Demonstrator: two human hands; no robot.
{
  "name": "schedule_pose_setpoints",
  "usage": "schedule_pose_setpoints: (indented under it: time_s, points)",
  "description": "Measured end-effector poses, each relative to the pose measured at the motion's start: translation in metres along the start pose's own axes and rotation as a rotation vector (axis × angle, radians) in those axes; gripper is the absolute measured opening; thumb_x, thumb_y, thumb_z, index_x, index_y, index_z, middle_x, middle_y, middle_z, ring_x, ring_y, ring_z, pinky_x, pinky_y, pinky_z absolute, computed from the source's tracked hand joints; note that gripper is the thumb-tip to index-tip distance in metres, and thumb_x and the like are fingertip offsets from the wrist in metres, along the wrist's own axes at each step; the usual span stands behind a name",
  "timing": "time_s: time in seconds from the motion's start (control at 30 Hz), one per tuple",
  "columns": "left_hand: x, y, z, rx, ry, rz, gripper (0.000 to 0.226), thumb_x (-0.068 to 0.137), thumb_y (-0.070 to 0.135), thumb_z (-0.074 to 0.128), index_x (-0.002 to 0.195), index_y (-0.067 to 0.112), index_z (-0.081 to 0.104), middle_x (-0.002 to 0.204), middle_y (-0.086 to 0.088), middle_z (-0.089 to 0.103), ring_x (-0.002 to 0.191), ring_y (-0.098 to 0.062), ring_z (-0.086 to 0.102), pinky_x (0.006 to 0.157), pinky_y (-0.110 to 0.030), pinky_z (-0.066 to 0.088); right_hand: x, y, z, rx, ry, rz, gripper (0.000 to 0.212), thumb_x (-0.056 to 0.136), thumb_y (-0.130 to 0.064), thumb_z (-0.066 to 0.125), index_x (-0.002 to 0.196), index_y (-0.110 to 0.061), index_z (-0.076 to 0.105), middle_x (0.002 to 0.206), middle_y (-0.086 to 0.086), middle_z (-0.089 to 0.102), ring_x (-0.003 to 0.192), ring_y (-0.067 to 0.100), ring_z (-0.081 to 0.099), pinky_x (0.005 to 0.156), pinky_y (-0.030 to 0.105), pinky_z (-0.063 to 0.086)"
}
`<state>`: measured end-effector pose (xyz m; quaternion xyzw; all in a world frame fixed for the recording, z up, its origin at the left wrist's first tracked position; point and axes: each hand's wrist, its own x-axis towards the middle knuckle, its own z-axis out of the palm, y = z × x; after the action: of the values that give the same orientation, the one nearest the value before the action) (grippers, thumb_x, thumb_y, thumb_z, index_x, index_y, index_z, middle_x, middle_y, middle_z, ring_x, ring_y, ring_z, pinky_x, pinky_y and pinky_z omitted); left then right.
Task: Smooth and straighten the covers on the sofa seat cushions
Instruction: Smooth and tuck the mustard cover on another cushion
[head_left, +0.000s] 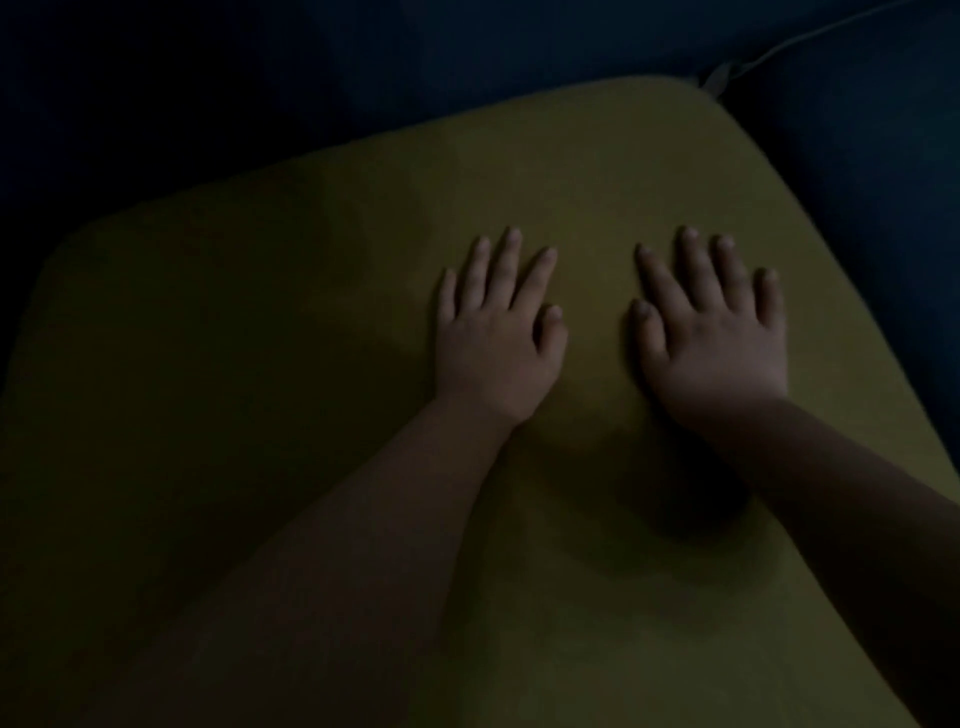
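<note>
1. The seat cushion (311, 322) with its olive-yellow cover fills most of the view. It lies on the dark blue sofa (857, 156), and its far right corner reaches the sofa back.
2. The cover looks flat and smooth on the left side. Near the middle, between your wrists, the surface dips a little and a dark shadow sits there.
3. Your left hand (493, 338) rests palm down on the cover, a little right of the centre. Its fingers are straight and slightly apart.
4. Your right hand (717, 338) rests palm down just beside it, to the right. Its fingers are also straight and spread. The two hands do not touch.
5. A thin pale cord (769, 54) runs over the sofa at the far right, behind the cushion corner.
6. The light is very low, so fine wrinkles cannot be told.
</note>
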<state>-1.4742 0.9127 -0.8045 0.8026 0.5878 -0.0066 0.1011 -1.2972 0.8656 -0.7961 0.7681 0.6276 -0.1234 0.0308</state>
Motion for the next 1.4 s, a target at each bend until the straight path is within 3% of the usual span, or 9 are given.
schedule_pose_setpoints:
  time_s: [0.3,0.47,0.63,0.77,0.93,1.03,1.17,1.27,1.4]
  points:
    - [-0.032,-0.040,-0.021,-0.109,-0.074,0.180,0.053,0.103,0.040,0.023,0.153,0.033,0.011,0.162,0.006,-0.003,0.148,-0.015,-0.007,0.120,-0.040,-0.001,-0.002,-0.020,-0.017,0.017,-0.097,0.074,0.058,0.099,-0.050,0.011,0.152,-0.036,-0.007,0.161,0.001,-0.014,0.147,0.022,-0.015,0.118,0.053,-0.003]
    - [-0.041,-0.085,-0.046,-0.139,0.104,0.117,0.054,0.102,0.037,0.025,0.153,0.031,0.010,0.162,0.006,-0.004,0.148,-0.015,-0.010,0.118,-0.039,-0.005,-0.005,-0.116,-0.031,0.104,0.105,-0.127,0.059,0.100,-0.044,0.018,0.153,-0.032,-0.004,0.161,0.001,-0.014,0.146,0.020,-0.017,0.118,0.049,-0.004]
    - [-0.045,-0.127,-0.011,-0.015,0.065,-0.074,0.058,0.096,0.045,0.017,0.152,0.035,0.016,0.162,0.004,0.006,0.149,-0.018,0.002,0.119,-0.046,0.007,-0.005,-0.178,0.018,-0.014,0.009,-0.157,0.057,0.100,-0.046,0.013,0.153,-0.034,-0.003,0.162,0.000,-0.010,0.148,0.021,-0.013,0.117,0.051,-0.005]
    - [-0.045,-0.130,-0.001,-0.031,0.092,-0.068,0.060,0.092,0.046,0.019,0.151,0.036,0.022,0.162,0.003,0.013,0.149,-0.020,0.007,0.117,-0.045,0.009,-0.004,-0.177,0.027,-0.023,0.041,-0.129,0.060,0.095,-0.047,0.007,0.153,-0.036,0.001,0.162,-0.001,-0.005,0.148,0.019,-0.009,0.117,0.050,-0.004]
    - [-0.045,-0.134,-0.014,-0.095,0.017,-0.022,0.055,0.099,0.044,0.023,0.153,0.035,0.014,0.162,0.004,-0.001,0.149,-0.017,-0.004,0.119,-0.045,0.001,-0.004,-0.182,0.018,-0.040,-0.009,-0.099,0.058,0.096,-0.047,0.007,0.153,-0.036,0.001,0.162,-0.002,-0.007,0.148,0.019,-0.010,0.117,0.051,-0.003]
    - [-0.055,-0.159,-0.033,-0.100,0.076,-0.022,0.056,0.100,0.044,0.020,0.153,0.032,0.010,0.162,0.004,-0.007,0.148,-0.017,-0.009,0.119,-0.045,-0.003,-0.009,-0.200,0.008,0.021,-0.033,-0.072,0.057,0.100,-0.045,0.014,0.153,-0.035,-0.003,0.161,0.000,-0.014,0.146,0.019,-0.018,0.117,0.054,-0.005]
    - [-0.070,-0.225,-0.057,0.021,0.236,-0.081,0.059,0.097,0.041,0.017,0.154,0.026,0.012,0.162,-0.002,0.001,0.149,-0.022,-0.002,0.118,-0.047,0.002,-0.015,-0.260,-0.001,0.095,0.068,-0.313,0.057,0.102,-0.041,0.021,0.153,-0.035,-0.004,0.161,0.001,-0.015,0.146,0.020,-0.020,0.116,0.050,-0.009]
    - [-0.075,-0.270,-0.057,0.042,0.162,-0.209,0.064,0.093,0.046,0.011,0.154,0.027,0.006,0.162,-0.001,-0.003,0.149,-0.021,-0.005,0.119,-0.047,0.001,-0.005,-0.307,0.009,0.132,0.067,-0.348,0.056,0.102,-0.042,0.018,0.153,-0.035,-0.004,0.161,0.001,-0.014,0.147,0.021,-0.017,0.117,0.050,-0.007]
    - [-0.095,-0.298,-0.028,0.068,0.023,-0.270,0.070,0.087,0.058,0.005,0.153,0.036,0.007,0.163,0.003,0.001,0.149,-0.021,-0.001,0.119,-0.048,0.005,-0.007,-0.332,0.048,-0.037,0.029,-0.335,0.058,0.096,-0.047,0.005,0.153,-0.035,-0.001,0.162,0.001,-0.006,0.148,0.022,-0.010,0.117,0.054,-0.003]
